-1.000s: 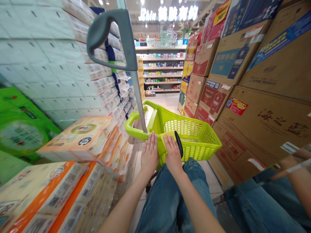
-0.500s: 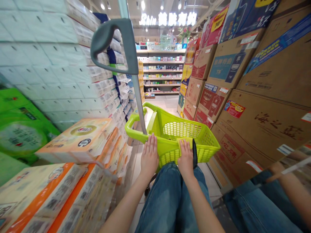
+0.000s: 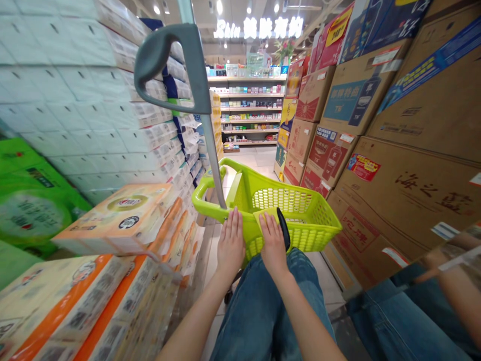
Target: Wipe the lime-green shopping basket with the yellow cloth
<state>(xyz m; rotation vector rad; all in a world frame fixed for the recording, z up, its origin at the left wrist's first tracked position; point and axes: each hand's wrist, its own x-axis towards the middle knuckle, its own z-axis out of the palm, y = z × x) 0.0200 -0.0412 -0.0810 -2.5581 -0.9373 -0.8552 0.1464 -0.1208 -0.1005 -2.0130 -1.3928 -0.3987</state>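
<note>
A lime-green wheeled shopping basket (image 3: 319, 213) stands in the aisle in front of my knees, and its grey pull handle (image 3: 165, 55) rises on a metal pole. My left hand (image 3: 231, 245) lies flat and open on the basket's near rim, beside the foot of the pole. My right hand (image 3: 273, 245) presses a yellow-green cloth (image 3: 267, 214) onto the same rim. A black oval piece (image 3: 283, 228) sits by that hand's outer edge. I cannot tell what the black piece is. The inside of the basket that I can see holds nothing.
Stacked tissue packs (image 3: 124, 215) and green packs (image 3: 33, 200) line the left side. Cardboard cartons (image 3: 406, 190) form a wall on the right. Shelves of goods (image 3: 250, 110) close the far end of the tiled aisle. A shiny surface (image 3: 413, 301) at lower right mirrors jeans and an arm.
My right hand slid the cloth to the right along the rim, then back left toward the middle. My left hand stayed by the pole.
</note>
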